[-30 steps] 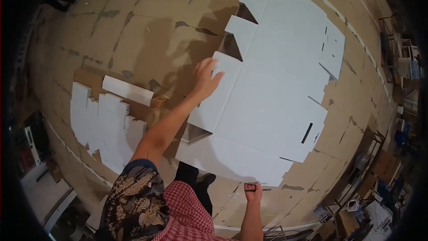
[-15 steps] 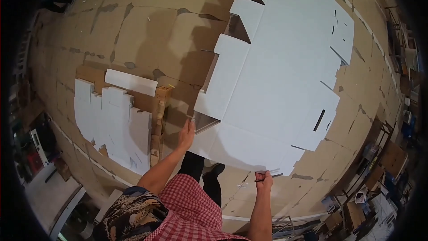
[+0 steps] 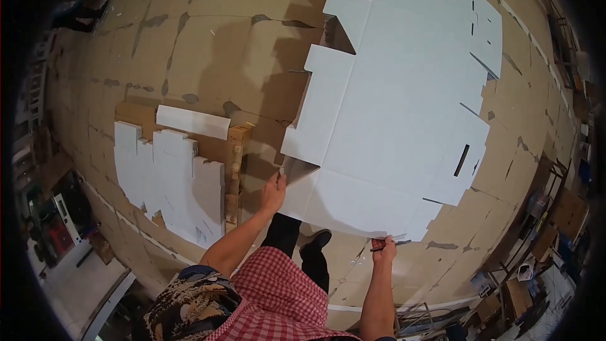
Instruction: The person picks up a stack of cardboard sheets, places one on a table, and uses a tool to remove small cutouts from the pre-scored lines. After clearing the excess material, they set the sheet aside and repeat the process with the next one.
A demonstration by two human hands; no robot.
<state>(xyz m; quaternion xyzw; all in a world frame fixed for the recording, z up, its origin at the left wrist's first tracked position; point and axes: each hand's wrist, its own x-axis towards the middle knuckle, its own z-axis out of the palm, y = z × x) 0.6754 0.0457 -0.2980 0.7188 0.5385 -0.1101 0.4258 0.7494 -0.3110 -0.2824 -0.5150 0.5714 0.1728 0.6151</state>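
Observation:
A large white cardboard sheet [image 3: 404, 88], cut with tabs, slots and notches, spreads out in front of me. My left hand [image 3: 274, 194] is closed on its near left edge, beside a triangular notch. At the near right edge, my right hand [image 3: 385, 249] is closed around a thin dark stick-like tool [image 3: 379, 249], fingertips right at the cardboard's edge. I cannot tell whether those fingers also pinch the sheet. Crease lines run along the sheet's left side and across its near end.
To the left lies a stack of white cut cardboard pieces [image 3: 173, 164] beside a wooden beam [image 3: 237, 170], with a white strip [image 3: 192, 121] behind. The floor [image 3: 252, 57] is brown with grey patches. Cluttered shelving [image 3: 536, 215] lines the right side. Another person's legs [image 3: 79, 17] show far left.
The view has turned slightly, so the stack and the sheet's near end sit further right. Both hands remain at the same edges of the sheet.

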